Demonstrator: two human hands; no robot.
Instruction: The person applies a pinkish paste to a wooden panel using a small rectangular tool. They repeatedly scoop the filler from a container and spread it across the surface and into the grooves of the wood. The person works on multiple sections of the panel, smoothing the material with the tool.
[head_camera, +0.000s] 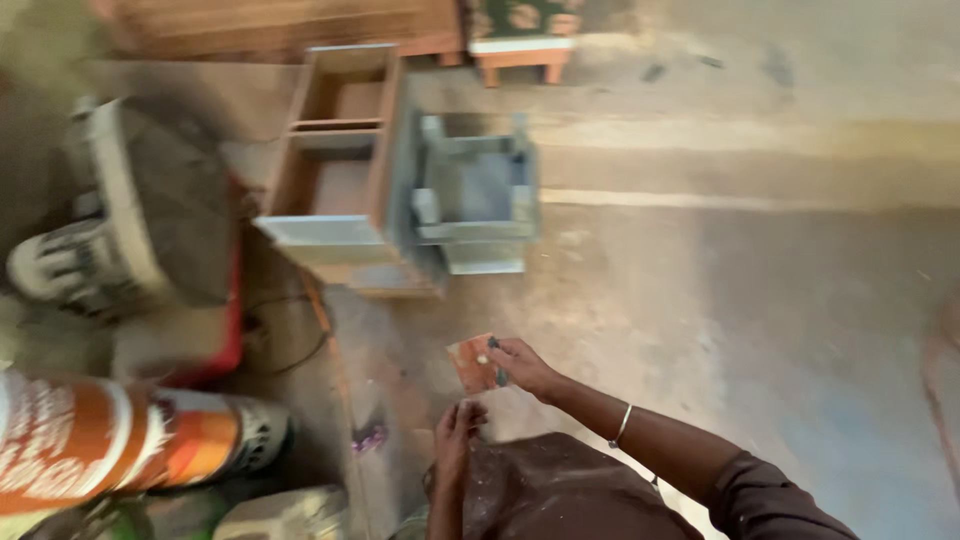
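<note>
The right hand (522, 364) pinches one small orange card (473, 363). The left hand (458, 422) hangs below, fingers loosely curled. One orange-and-white tub (110, 440) lies at the left.

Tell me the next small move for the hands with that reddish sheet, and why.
Probably bring the left hand up to the small reddish sheet. The right hand pinches it alone by one edge, lifted over the dusty floor, while the left sits just below, apart from it. The picture is blurred, so this is tentative.
</note>
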